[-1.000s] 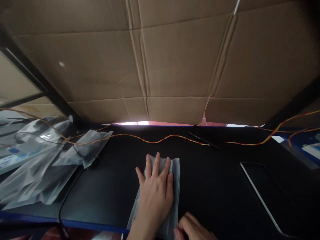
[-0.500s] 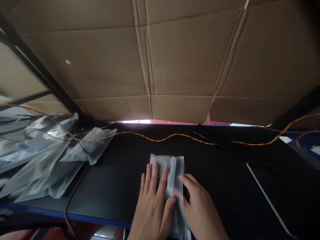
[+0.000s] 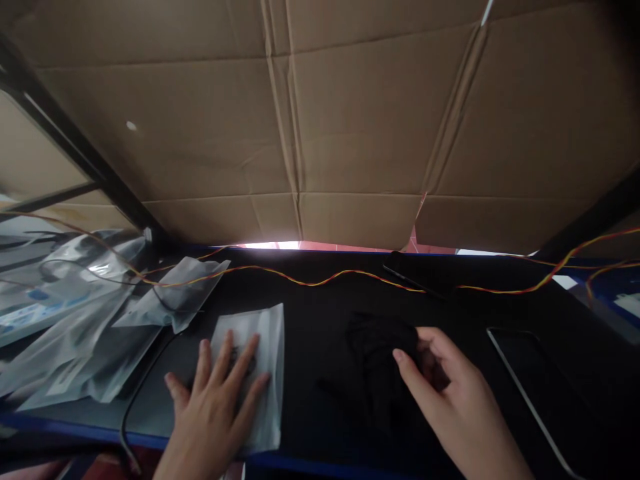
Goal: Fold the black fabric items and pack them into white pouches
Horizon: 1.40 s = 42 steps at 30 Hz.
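Observation:
My left hand point(image 3: 216, 393) lies flat with fingers spread on a clear plastic bag point(image 3: 256, 360) near the front edge of the black table point(image 3: 310, 313). A small dark item shows under the fingers. My right hand point(image 3: 450, 393) curls its fingers on a bundle of black cable point(image 3: 380, 353) that is hard to make out against the dark table top.
A heap of clear plastic bags point(image 3: 75, 333) covers the left side. A red-yellow twisted wire point(image 3: 325, 279) runs across the back. A dark phone-like object point(image 3: 415, 270) lies at the back, a flat dark tablet point(image 3: 535, 387) at right. Cardboard point(image 3: 320, 120) walls the rear.
My left hand has slid the plastic bag to the left. My right hand has moved out to the right with the black cable bundle, which was inside the bag before.

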Each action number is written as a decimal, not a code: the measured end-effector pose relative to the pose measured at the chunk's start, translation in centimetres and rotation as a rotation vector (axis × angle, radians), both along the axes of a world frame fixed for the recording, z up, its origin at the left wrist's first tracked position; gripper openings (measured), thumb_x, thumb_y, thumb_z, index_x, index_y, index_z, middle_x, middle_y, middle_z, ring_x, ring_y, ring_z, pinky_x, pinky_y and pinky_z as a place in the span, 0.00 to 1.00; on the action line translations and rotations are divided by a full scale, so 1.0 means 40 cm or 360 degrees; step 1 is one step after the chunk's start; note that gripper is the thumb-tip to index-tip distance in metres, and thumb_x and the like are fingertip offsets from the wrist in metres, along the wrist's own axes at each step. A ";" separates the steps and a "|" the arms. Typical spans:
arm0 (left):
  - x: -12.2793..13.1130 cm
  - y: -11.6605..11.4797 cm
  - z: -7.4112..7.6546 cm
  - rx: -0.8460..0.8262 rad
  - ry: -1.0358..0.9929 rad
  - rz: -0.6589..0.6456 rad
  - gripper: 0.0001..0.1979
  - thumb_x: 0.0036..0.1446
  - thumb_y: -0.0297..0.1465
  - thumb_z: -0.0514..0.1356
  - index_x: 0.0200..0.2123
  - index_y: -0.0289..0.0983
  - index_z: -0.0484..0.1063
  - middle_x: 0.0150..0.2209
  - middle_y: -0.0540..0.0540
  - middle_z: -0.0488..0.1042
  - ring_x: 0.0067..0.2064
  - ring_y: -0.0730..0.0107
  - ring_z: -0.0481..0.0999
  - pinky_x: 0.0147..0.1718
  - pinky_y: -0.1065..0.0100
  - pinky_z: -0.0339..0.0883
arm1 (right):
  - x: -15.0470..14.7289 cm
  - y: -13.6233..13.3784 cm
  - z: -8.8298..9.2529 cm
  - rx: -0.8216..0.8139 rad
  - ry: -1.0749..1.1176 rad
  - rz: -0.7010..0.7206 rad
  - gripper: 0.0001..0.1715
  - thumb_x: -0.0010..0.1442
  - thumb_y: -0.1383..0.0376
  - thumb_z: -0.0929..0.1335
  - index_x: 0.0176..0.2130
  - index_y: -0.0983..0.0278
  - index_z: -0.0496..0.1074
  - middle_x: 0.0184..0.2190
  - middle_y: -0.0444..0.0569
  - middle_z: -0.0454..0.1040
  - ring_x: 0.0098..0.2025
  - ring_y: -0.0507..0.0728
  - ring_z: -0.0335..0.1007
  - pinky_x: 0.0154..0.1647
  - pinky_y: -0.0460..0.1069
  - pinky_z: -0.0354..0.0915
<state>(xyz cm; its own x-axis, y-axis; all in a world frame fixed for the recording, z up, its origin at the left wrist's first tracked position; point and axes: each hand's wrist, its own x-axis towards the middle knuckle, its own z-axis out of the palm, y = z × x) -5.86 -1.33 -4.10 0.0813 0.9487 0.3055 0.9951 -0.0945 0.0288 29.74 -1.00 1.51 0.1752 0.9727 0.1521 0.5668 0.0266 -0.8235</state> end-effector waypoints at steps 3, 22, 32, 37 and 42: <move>-0.105 0.026 0.011 -0.0013 -0.0056 -0.0131 0.26 0.75 0.41 0.56 0.72 0.44 0.71 0.75 0.34 0.66 0.77 0.23 0.58 0.63 0.17 0.60 | 0.040 -0.017 -0.057 0.0157 -0.0248 -0.0220 0.23 0.71 0.46 0.69 0.56 0.57 0.73 0.43 0.51 0.80 0.37 0.61 0.78 0.35 0.54 0.74; 0.226 -0.022 0.101 0.0049 -0.0756 -0.0682 0.31 0.72 0.36 0.63 0.75 0.49 0.62 0.58 0.43 0.81 0.54 0.58 0.85 0.50 0.63 0.83 | -0.135 -0.010 -0.006 0.0229 0.0581 0.0171 0.11 0.74 0.56 0.69 0.51 0.57 0.79 0.47 0.51 0.85 0.47 0.62 0.85 0.48 0.54 0.80; 0.214 0.010 0.114 -0.0186 -0.0985 -0.0685 0.24 0.72 0.26 0.54 0.64 0.50 0.75 0.51 0.46 0.83 0.48 0.64 0.87 0.46 0.67 0.82 | 0.069 -0.047 -0.070 0.0047 0.0893 -0.0677 0.33 0.62 0.42 0.76 0.57 0.57 0.78 0.56 0.55 0.83 0.58 0.69 0.82 0.51 0.58 0.81; 0.169 0.025 0.131 -0.0082 -0.1120 -0.0470 0.22 0.70 0.31 0.55 0.65 0.48 0.74 0.53 0.46 0.84 0.51 0.59 0.87 0.45 0.63 0.83 | 0.151 -0.027 -0.092 0.0084 0.0287 -0.0666 0.30 0.68 0.42 0.70 0.59 0.56 0.76 0.61 0.56 0.77 0.56 0.67 0.82 0.54 0.61 0.79; 0.199 0.061 0.135 0.0353 -0.0830 -0.0212 0.22 0.73 0.36 0.57 0.67 0.43 0.71 0.54 0.41 0.78 0.53 0.53 0.81 0.52 0.51 0.79 | 0.103 -0.032 -0.032 0.0474 -0.0252 -0.0295 0.28 0.69 0.43 0.71 0.61 0.52 0.76 0.66 0.55 0.73 0.64 0.70 0.75 0.58 0.65 0.78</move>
<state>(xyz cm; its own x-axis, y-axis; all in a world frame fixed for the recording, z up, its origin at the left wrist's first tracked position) 2.08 1.11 1.31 -0.0189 0.8494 0.5274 0.8339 -0.2777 0.4771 33.84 -2.29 0.24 0.2954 0.8359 0.4626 0.7041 0.1368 -0.6968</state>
